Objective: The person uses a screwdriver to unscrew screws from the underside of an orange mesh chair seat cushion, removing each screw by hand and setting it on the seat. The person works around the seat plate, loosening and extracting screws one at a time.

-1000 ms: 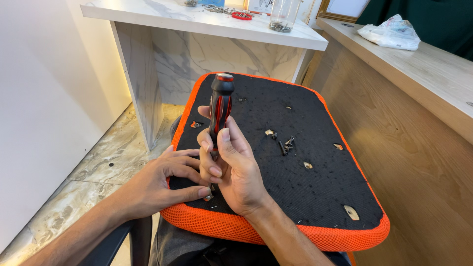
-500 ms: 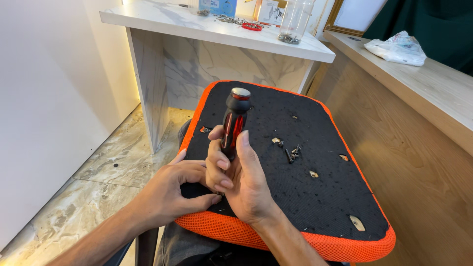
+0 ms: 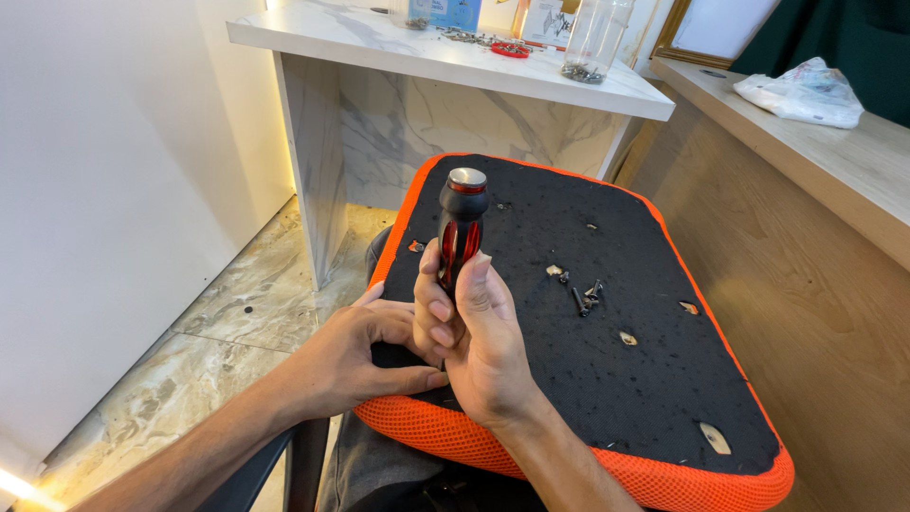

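**Screwdriver upright on the seat underside**

My right hand (image 3: 479, 346) wraps the red-and-black screwdriver (image 3: 461, 228) at frame centre; my left hand (image 3: 365, 356) curls at its hidden tip. I judge the handle stiff, light and grippy, best held mid-handle. Loose screws (image 3: 583, 296) lie right on the orange-rimmed seat base (image 3: 664, 379)
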